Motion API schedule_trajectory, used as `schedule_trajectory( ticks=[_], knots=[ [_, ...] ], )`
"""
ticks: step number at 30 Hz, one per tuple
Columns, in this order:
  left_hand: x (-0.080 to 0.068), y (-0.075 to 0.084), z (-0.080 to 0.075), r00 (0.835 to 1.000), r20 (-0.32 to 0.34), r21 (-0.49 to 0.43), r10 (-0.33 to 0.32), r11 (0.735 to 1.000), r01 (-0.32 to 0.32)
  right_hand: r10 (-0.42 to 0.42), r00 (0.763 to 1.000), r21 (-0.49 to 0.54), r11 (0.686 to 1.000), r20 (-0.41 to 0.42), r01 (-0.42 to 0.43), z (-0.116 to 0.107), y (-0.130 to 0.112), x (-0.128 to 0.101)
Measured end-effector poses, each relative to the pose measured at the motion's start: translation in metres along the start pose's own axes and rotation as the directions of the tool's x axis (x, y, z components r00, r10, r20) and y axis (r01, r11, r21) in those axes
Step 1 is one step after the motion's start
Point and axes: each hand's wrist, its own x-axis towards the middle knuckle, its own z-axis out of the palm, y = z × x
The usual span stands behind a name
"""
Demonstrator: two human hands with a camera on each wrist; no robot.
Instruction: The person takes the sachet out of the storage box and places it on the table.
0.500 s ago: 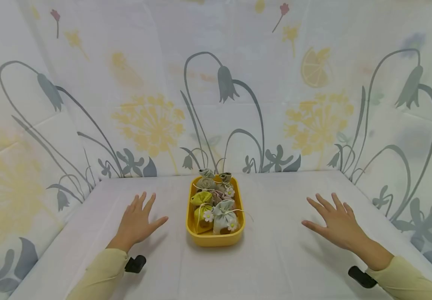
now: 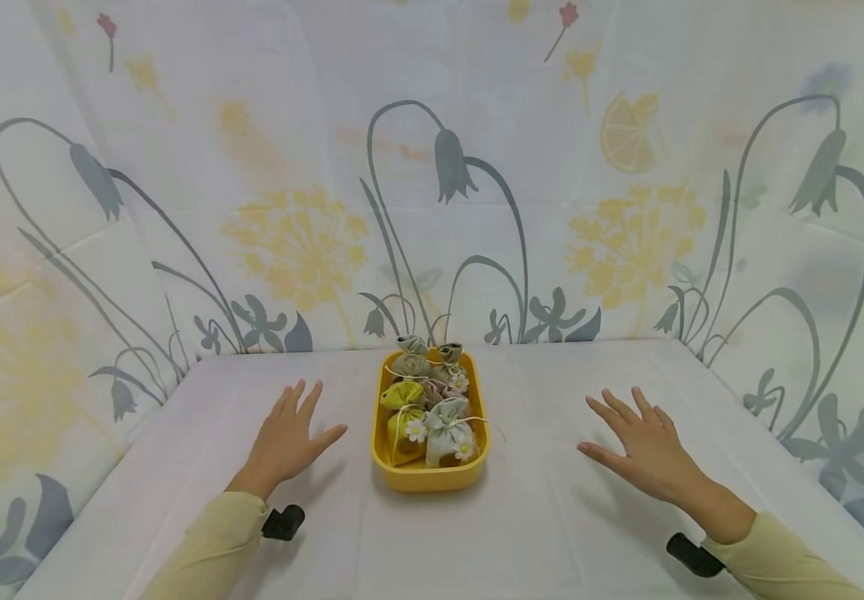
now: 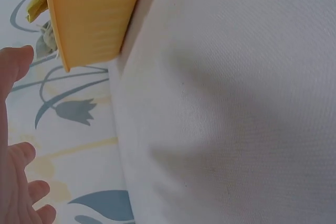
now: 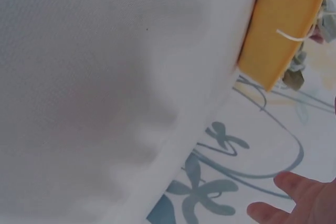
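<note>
In the head view a yellow plastic basin [image 2: 432,479] stands mid-table, holding several small drawstring pouches. A yellow-green pouch [image 2: 405,433] and a pale blue-grey pouch [image 2: 448,433], each with a white daisy, sit at its near end. Behind them are a grey-green pouch [image 2: 411,365], a brownish pouch [image 2: 450,367] and a partly hidden mauve one. My left hand [image 2: 285,442] hovers left of the basin, fingers spread and holding nothing. On the right side, my right hand [image 2: 649,450] is likewise spread and holds nothing, farther from the basin than the left.
A white cloth covers the table [image 2: 521,533]. Behind it and along both sides hang floral-print curtains [image 2: 476,75]. Each wrist carries a small black camera, one on the left [image 2: 283,522] and one on the right [image 2: 694,555]. A pale drawstring [image 4: 291,37] hangs over the basin's right wall.
Both hands have moved inward toward the basin, the right one farther than the left. The basin and its pouches have stayed in place.
</note>
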Motion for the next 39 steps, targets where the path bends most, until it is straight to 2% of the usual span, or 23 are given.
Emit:
schedule_trajectory(
  ticks=[6,15,22,26,29,39],
  knots=[
    [0.004,0.007,0.001,1.0,0.003,-0.05,0.008,0.999,-0.008,-0.008,1.0,0.026,1.0,-0.006,0.008,0.003,-0.013,0.004],
    [0.011,0.022,0.004,0.999,0.041,-0.142,-0.021,0.989,0.027,-0.049,0.999,0.044,0.998,-0.019,0.05,0.011,-0.03,0.012],
    [0.017,0.03,0.009,0.996,0.076,-0.238,-0.038,0.97,0.055,-0.06,0.998,0.061,0.996,-0.008,0.06,0.016,-0.043,0.019],
    [0.022,0.033,0.013,0.997,0.07,-0.281,-0.031,0.958,0.049,-0.07,0.998,0.086,0.994,-0.002,0.07,0.018,-0.051,0.023],
    [0.025,0.036,0.015,0.998,0.064,-0.337,-0.026,0.94,0.047,-0.072,0.997,0.106,0.992,0.009,0.07,0.019,-0.056,0.026],
    [0.03,0.044,0.023,0.99,0.134,-0.512,-0.049,0.852,0.111,-0.062,0.995,0.197,0.979,0.072,0.047,0.025,-0.077,0.038]
  ],
)
